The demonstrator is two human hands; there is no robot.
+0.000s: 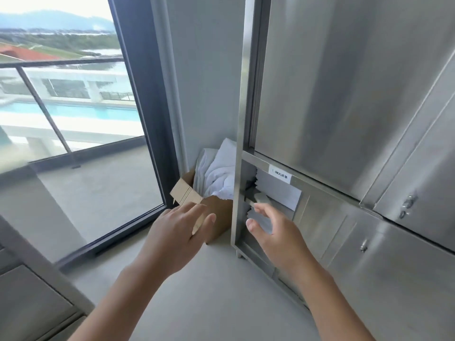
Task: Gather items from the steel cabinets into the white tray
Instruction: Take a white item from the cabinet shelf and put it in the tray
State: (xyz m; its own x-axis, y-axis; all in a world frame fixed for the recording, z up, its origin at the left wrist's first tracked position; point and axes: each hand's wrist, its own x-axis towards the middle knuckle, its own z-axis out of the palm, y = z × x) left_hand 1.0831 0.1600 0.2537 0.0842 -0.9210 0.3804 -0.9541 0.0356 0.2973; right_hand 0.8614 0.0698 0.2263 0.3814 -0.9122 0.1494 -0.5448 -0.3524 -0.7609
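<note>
1. Both hands reach forward and hold nothing. Left hand (177,232) is palm down, fingers straight and slightly spread, in front of a cardboard box (219,215).
2. Right hand (272,233) is loose with the fingers spread and the thumb out to the left, at the mouth of the open lower compartment of the steel cabinet (344,107). Its fingertips are motion-blurred, so I cannot tell if they touch anything inside.
3. Task items: folded white sheets (280,193) are stacked in that lower compartment, at the cabinet's left end, just beyond the right hand's fingers.
4. A small white label (281,177) is stuck on the steel rail right above the opening.
5. The box sits on the floor (209,279), wedged between the cabinet's left edge and the window (73,107). Its flaps are up and a bundle of white cloth (219,175) sticks out of the top.
6. The upper cabinet doors are closed. More closed steel doors with small knobs (364,246) run off to the right.
7. Through the window: a balcony railing (61,62) and a pool (73,110).
</note>
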